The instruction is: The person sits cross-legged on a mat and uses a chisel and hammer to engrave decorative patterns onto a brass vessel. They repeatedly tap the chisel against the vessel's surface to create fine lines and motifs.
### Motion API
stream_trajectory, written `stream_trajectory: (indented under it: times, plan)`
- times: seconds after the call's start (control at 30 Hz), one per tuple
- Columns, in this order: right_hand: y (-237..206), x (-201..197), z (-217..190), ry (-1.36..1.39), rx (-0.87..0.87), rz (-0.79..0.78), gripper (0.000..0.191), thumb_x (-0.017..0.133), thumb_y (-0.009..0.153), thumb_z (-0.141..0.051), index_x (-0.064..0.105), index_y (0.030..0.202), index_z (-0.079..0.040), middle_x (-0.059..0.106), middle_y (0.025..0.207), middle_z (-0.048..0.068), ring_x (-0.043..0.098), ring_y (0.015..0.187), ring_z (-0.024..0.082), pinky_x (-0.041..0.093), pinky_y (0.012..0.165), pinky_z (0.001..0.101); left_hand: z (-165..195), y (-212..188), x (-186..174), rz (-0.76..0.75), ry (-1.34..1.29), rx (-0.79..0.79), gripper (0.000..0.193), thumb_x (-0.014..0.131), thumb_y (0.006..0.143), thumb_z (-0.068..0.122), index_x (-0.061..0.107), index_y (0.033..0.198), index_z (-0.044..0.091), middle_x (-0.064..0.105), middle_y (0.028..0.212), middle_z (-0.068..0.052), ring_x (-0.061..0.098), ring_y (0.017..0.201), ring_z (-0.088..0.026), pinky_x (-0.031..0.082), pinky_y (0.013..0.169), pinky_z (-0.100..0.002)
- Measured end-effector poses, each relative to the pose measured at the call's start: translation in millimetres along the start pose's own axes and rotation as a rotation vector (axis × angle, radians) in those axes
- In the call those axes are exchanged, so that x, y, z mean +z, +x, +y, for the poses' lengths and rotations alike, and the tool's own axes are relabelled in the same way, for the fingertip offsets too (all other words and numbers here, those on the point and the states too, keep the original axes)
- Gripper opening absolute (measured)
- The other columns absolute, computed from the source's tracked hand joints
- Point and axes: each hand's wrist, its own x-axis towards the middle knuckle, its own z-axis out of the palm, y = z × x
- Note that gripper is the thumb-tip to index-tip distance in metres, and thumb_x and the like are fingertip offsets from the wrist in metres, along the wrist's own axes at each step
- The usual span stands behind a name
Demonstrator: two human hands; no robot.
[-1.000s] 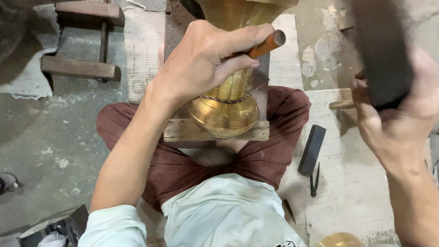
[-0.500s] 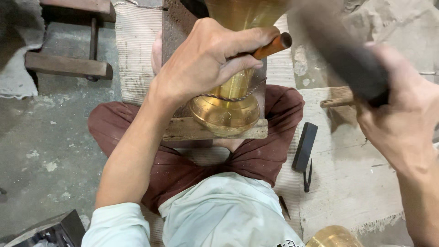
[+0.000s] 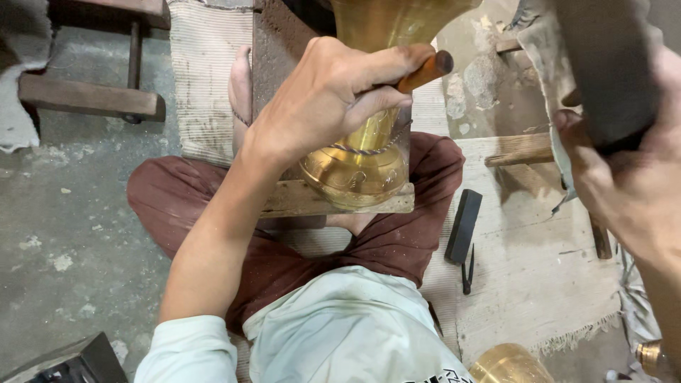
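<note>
Overhead, ribbed brass vase (image 3: 358,167); wooden-handled tool (image 3: 424,71).

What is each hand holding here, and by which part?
Left hand grips an orange-handled tool around its shaft, against the brass vessel. Right hand grips a dark block-shaped mallet at its lower end.

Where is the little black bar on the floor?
In the head view, the black bar lies on the mat right of the person's knee, below the wooden block and under the right hand.
</note>
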Motion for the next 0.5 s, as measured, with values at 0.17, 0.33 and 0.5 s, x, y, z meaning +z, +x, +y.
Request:
stream_trajectory:
  times: [0.17, 0.33, 0.5]
  plan:
    - [11, -11, -13, -0.382, -0.183, -0.066, 0.056, 0.073, 0.085, 0.017, 0.055, 0.136, 0.004, 0.065, 0.103, 0.023, 0.069, 0.086, 0.034, 0.057, 0.074, 0.0389, 3, -11, 7, 0.143, 0.02, -0.086, 0.032, 0.088, 0.093, 0.01, 0.07, 0.119, 0.003, 0.074, 0.093, -0.013, 0.07, 0.07, -0.021, 0.054, 0.063, -0.033]
    - [23, -16, -6, -0.37, -0.241, -0.08, 0.055, 0.075, 0.087, 0.018, 0.056, 0.137, 0.002, 0.065, 0.107, 0.022, 0.069, 0.091, 0.034, 0.056, 0.08, 0.0399, 7, -22, 22, 0.338, -0.07, -0.144, 0.04, 0.088, 0.093, 0.003, 0.067, 0.127, 0.002, 0.076, 0.098, -0.007, 0.075, 0.077, -0.011, 0.06, 0.067, -0.024]
    - [18, -16, 22, -0.372, -0.351, 0.016, 0.049, 0.069, 0.102, 0.019, 0.047, 0.143, 0.004, 0.065, 0.117, 0.022, 0.07, 0.101, 0.03, 0.056, 0.089, 0.0341, 4, -20, 41, 0.485, -0.096, -0.097, 0.049, 0.082, 0.102, 0.001, 0.055, 0.14, 0.012, 0.077, 0.109, -0.006, 0.079, 0.092, -0.011, 0.066, 0.074, -0.019]
